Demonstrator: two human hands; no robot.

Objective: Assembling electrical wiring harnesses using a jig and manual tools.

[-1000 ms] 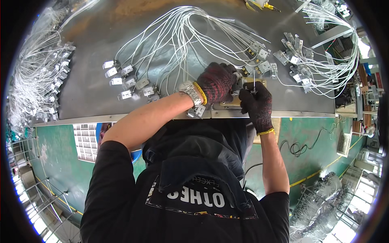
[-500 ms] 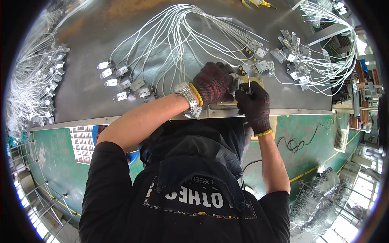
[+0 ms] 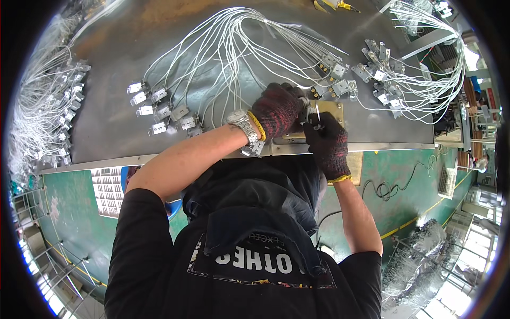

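Note:
My left hand [image 3: 277,110], in a dark red and black knit glove, is closed on a small metal clip-like part [image 3: 304,112] over a brass-coloured plate [image 3: 336,110] at the table's front edge. My right hand [image 3: 327,142], gloved alike, pinches a thin shiny metal piece [image 3: 317,112] against that part; its exact kind is too small to tell. Just beyond the hands lie metal brackets with brass terminals [image 3: 330,80], joined to a bundle of white wires [image 3: 234,37]. More wired metal brackets [image 3: 159,109] lie left of my left hand.
Another bundle of wired brackets [image 3: 390,80] lies at the table's right side, its wires hanging over the edge. A large heap of wired parts [image 3: 48,106] covers the far left. A yellow-handled tool [image 3: 337,5] lies at the back. A black cable [image 3: 390,189] crosses the green floor.
My right hand has moved left, bringing the thin shiny piece close against the part in my left hand. The left hand has stayed nearly in place.

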